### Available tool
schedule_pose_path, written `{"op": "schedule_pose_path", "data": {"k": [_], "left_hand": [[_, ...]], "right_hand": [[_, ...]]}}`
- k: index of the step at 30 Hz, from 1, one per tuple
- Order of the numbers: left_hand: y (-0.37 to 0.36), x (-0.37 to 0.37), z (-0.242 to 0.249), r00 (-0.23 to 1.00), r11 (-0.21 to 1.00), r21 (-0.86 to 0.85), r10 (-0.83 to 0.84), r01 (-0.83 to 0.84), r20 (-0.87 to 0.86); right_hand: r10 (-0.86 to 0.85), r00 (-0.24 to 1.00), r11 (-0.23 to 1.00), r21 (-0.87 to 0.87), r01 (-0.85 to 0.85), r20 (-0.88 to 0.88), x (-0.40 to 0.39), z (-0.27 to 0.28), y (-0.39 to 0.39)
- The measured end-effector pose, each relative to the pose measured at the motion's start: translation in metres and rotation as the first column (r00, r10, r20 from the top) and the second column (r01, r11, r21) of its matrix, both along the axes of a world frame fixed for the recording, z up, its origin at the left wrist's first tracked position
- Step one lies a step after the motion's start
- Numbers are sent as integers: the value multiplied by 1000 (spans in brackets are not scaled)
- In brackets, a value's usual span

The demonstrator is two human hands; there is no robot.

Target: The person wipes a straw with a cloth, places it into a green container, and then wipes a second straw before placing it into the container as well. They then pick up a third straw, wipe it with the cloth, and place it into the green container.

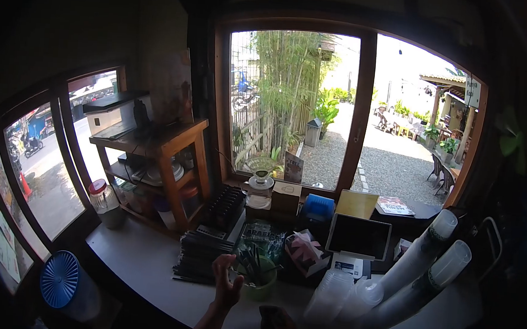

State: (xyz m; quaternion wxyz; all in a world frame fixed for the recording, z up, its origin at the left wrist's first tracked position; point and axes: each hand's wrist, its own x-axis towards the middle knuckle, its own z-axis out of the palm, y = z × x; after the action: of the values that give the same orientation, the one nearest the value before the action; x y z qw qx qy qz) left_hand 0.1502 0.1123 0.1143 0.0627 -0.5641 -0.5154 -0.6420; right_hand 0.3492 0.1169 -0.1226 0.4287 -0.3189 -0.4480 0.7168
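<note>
My left hand (227, 286) is raised over the counter's front part, beside a green cup (263, 285) that holds several pens and thin tools. Its fingers are curved with a gap to the thumb, and nothing shows between them. Lower down, my right hand (283, 328) is in deep shadow, closed around something dark (269, 319) whose kind I cannot make out. Left of the cup lies a pile of dark, thin packets (203, 254). Behind it is a dark green printed bag (262, 237).
Stacks of clear plastic cups (417, 258) lean at the right, with clear lids (331, 292) before them. A tablet (358, 236), a tissue box (306, 251) and a blue holder (317, 211) stand at the back. A blue-lidded bin (60, 279) is at left, below a wooden shelf (168, 146).
</note>
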Motion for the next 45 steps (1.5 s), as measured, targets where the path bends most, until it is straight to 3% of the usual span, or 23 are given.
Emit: {"op": "schedule_pose_path", "data": {"k": [1,4,7,10,13,16,19,22,26,28,31,35,37,40,45], "left_hand": [[-1,-6,-6,998,998,-27,65,-65,0],[-14,-35,-36,968,960,-118,249,-252,-39],[-41,-65,-88,909,842,-347,353,-413,-224],[-75,-77,-119,875,711,-518,317,-475,-367],[-83,-84,-121,892,630,-638,238,-443,-384],[-78,-84,-120,865,616,-608,350,-501,-359],[-71,-90,-126,862,586,-633,330,-507,-385],[-72,-91,-123,858,564,-647,304,-512,-413],[-71,-87,-123,843,614,-582,335,-534,-420],[-71,-87,-125,843,628,-570,315,-529,-435],[-74,-87,-122,856,587,-628,279,-511,-435],[-71,-83,-119,858,583,-630,329,-513,-395],[-71,-83,-121,855,589,-619,350,-519,-383],[-69,-85,-123,842,588,-603,353,-539,-409],[-68,-91,-133,820,588,-578,324,-565,-472]], "right_hand": [[76,993,967,-236,-97,-95,4,1,-1],[16,979,924,-371,-93,-205,4,35,-8],[-108,994,990,94,106,20,2,16,-4],[-190,965,910,400,105,180,2,73,-16],[212,973,977,32,-210,-86,9,53,-3],[195,981,980,43,-195,4,11,83,-8],[110,986,965,226,-136,127,8,54,-2],[213,974,972,-81,-218,-72,14,97,-14],[92,986,979,167,-115,142,10,64,-9],[18,975,965,252,-76,223,10,77,-10],[114,985,991,58,-123,127,13,99,-15],[47,978,973,213,-92,205,10,55,-4],[15,961,967,239,-84,276,12,93,-12],[40,982,978,195,-76,184,10,75,-8],[-74,948,936,350,-41,308,17,77,-9]]}}
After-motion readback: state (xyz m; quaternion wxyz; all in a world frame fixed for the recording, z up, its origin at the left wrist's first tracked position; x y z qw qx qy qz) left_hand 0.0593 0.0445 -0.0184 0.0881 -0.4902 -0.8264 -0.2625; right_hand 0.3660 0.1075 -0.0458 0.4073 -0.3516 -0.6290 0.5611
